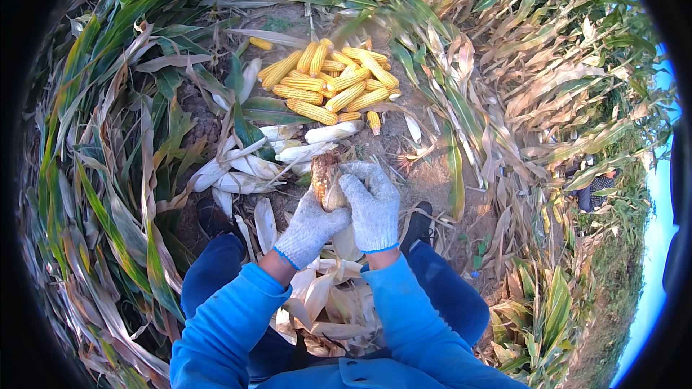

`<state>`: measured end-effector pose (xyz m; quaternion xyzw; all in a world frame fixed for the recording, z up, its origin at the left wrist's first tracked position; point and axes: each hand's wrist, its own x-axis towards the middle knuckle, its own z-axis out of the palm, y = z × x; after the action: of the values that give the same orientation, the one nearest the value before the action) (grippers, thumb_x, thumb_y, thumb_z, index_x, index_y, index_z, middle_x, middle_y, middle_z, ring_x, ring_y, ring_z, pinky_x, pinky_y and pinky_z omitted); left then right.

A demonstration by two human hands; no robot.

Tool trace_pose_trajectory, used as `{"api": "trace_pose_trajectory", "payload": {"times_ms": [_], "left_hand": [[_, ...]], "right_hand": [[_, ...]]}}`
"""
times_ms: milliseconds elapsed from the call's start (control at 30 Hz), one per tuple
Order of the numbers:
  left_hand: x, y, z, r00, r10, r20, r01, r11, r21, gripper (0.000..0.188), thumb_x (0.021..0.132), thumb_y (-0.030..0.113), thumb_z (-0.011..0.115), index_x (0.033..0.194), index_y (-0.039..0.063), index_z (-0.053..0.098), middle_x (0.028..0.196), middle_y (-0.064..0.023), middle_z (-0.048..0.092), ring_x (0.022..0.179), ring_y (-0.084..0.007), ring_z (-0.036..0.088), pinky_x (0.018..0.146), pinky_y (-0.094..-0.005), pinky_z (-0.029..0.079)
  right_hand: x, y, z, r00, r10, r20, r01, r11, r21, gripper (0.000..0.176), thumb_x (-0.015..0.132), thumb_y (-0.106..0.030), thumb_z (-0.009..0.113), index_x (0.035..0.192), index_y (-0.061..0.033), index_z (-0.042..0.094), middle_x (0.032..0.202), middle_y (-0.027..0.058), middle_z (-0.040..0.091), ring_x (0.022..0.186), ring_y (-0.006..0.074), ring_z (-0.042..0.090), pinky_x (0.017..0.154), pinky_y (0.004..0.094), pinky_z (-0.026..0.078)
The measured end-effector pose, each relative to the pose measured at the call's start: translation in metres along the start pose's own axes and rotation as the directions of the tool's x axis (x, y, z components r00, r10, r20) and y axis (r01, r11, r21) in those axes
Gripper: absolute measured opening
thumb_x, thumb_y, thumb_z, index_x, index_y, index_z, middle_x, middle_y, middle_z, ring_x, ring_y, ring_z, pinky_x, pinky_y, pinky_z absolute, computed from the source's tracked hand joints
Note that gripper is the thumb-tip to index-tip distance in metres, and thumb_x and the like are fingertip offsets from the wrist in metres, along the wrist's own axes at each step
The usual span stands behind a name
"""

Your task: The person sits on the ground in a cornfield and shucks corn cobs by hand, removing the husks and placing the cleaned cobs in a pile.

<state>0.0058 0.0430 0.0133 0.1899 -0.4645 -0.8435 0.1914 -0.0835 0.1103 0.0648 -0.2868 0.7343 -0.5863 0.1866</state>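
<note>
A partly husked ear of corn (pixel 321 178), with brown silk at its tip and patchy kernels, stands upright between my hands. My left hand (pixel 313 229), in a white knitted glove, grips its lower left side. My right hand (pixel 373 205), gloved alike, is closed on the husk at the ear's right side. Past them lies a pile of bare yellow corn cobs (pixel 330 84) on the soil. Several ears still in pale husks (pixel 243 173) lie between the pile and my left foot. Stripped husks (pixel 330 302) are heaped between my legs.
Cut corn stalks with green leaves (pixel 113 119) lie thick on the left. Drying stalks (pixel 562 75) run along the right. A person (pixel 592 190) is partly visible among the stalks at the far right. My shoes (pixel 419 227) rest on either side of the husks.
</note>
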Motion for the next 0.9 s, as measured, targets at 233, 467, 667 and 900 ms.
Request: {"api": "trace_pose_trajectory", "payload": {"times_ms": [233, 467, 667, 900], "left_hand": [[0.007, -0.007, 0.007, 0.995, 0.096, -0.029, -0.098, 0.993, -0.073, 0.052, 0.078, 0.008, 0.075, 0.124, 0.002, 0.05, 0.114, -0.0084, 0.063, 0.1, -0.0148, 0.062, 0.089, -0.0304, 0.05], [0.006, -0.004, -0.003, 1.0, 0.024, -0.006, -0.024, 0.987, -0.158, 0.054, 0.083, 0.009, 0.07, 0.132, 0.004, 0.048, 0.119, -0.0058, 0.061, 0.107, -0.016, 0.059, 0.094, -0.0305, 0.047], [0.012, -0.007, 0.003, 0.973, -0.033, -0.227, -0.04, 0.95, -0.31, 0.039, 0.09, 0.015, 0.069, 0.124, 0.004, 0.055, 0.108, -0.0033, 0.064, 0.094, -0.011, 0.061, 0.083, -0.0265, 0.05], [0.029, 0.005, -0.029, 0.901, -0.071, -0.427, -0.127, 0.9, -0.417, 0.036, 0.095, 0.035, 0.062, 0.117, 0.007, 0.061, 0.099, -0.0055, 0.064, 0.083, -0.0169, 0.063, 0.072, -0.0331, 0.054]], "right_hand": [[0.002, -0.002, 0.003, 1.0, -0.012, -0.016, 0.012, 1.0, 0.003, 0.016, 0.087, -0.003, 0.062, 0.103, 0.0001, 0.066, 0.094, 0.0039, 0.065, 0.087, 0.0102, 0.059, 0.078, 0.0257, 0.048], [0.009, 0.025, 0.007, 0.987, 0.096, -0.125, -0.049, 0.94, 0.337, 0.011, 0.092, -0.006, 0.059, 0.099, -0.0007, 0.064, 0.095, 0.0052, 0.064, 0.087, 0.0123, 0.059, 0.079, 0.0272, 0.048], [0.016, 0.042, 0.01, 0.936, 0.293, -0.193, -0.074, 0.702, 0.708, 0.01, 0.094, -0.009, 0.054, 0.096, -0.0034, 0.062, 0.092, 0.0047, 0.061, 0.081, 0.0128, 0.058, 0.074, 0.0261, 0.049], [-0.015, 0.049, -0.009, 0.976, 0.205, 0.069, -0.216, 0.903, 0.371, 0.015, 0.095, -0.016, 0.056, 0.092, -0.0038, 0.062, 0.087, 0.0053, 0.061, 0.082, 0.0142, 0.058, 0.078, 0.0293, 0.048]]}}
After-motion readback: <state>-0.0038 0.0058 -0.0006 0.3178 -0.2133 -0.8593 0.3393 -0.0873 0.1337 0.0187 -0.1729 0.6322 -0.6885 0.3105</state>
